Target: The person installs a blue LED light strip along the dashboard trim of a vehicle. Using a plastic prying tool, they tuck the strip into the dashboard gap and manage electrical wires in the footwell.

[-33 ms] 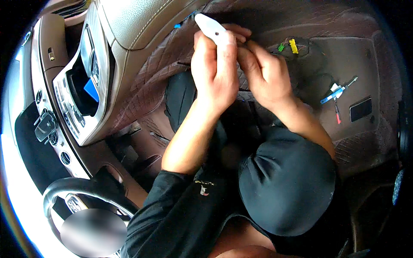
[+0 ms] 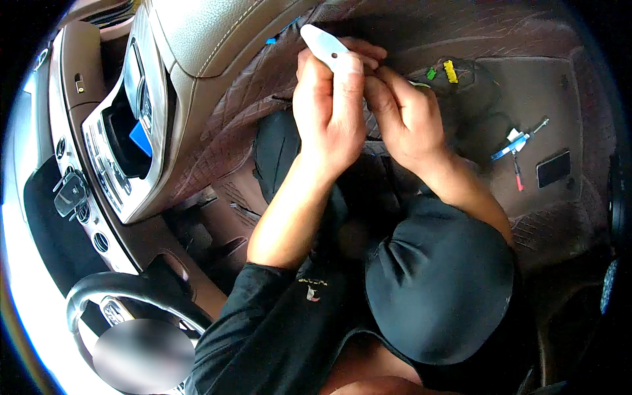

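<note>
In the head view my left hand (image 2: 329, 112) is closed on a flat white plastic piece (image 2: 320, 43) with a small hole, its thumb pressed against the piece. My right hand (image 2: 408, 122) touches or nearly touches the left, its fingers curled; what they hold is hidden. A thin yellow-green sliver (image 2: 419, 84) shows just behind the right fingers. Farther right lie a yellow connector (image 2: 451, 71) and a green connector (image 2: 431, 74) with dark wires.
Around me are a leather console (image 2: 197, 39), steering wheel (image 2: 85, 296) and quilted brown mats (image 2: 540, 85). At right lie a blue-and-white tool (image 2: 510, 148), a red-tipped tool (image 2: 519, 181) and a black phone (image 2: 553, 168). A black-clad knee or cap-like dark shape (image 2: 441, 283) is below.
The white piece and both hands have shifted very slightly down and right. The yellow-green sliver behind my right fingers shows now.
</note>
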Demonstrator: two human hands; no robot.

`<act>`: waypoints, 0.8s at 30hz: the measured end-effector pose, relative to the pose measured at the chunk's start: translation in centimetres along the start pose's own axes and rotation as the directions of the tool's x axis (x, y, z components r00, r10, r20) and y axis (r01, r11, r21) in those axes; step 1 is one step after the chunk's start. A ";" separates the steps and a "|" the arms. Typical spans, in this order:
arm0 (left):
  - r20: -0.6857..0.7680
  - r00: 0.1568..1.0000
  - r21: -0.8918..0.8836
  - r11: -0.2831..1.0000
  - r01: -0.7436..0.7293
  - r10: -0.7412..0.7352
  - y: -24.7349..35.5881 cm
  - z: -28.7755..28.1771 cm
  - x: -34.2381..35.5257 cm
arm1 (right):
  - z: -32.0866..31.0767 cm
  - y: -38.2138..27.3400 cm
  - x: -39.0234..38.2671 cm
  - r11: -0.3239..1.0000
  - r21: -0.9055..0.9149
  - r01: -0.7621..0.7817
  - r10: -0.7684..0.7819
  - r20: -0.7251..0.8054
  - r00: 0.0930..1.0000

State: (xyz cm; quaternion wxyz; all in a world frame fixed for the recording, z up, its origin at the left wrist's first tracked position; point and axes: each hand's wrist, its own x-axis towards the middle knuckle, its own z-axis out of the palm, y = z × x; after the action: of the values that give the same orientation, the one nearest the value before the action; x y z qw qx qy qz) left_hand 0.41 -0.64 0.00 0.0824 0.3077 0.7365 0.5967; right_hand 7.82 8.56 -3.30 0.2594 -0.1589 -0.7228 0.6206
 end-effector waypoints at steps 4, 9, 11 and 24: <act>0.020 0.999 -0.109 0.994 0.033 -0.031 -0.6 0.1 -0.2 | 0.6 1.4 -0.1 0.999 -0.001 0.045 -0.045 -0.017 0.999; -0.002 1.000 -0.135 0.991 -0.024 0.024 -0.5 0.6 0.2 | 1.2 1.7 -0.2 1.000 -0.002 0.026 -0.026 -0.041 0.999; -0.010 1.000 -0.133 0.991 -0.029 0.028 -0.5 0.6 0.2 | 1.5 1.7 0.0 0.999 0.012 0.051 -0.050 -0.071 0.996; -0.063 0.998 0.044 0.999 -0.006 0.009 -1.0 0.7 0.2 | 1.8 1.8 -0.1 0.978 -0.186 0.091 -0.116 -0.128 0.985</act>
State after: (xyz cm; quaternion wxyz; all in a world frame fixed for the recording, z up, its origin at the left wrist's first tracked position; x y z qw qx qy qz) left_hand 0.24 -0.09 -1.06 0.0503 0.2932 0.7505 0.5902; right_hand 6.70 7.32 -5.31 0.3254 -0.1865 -0.7634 0.5260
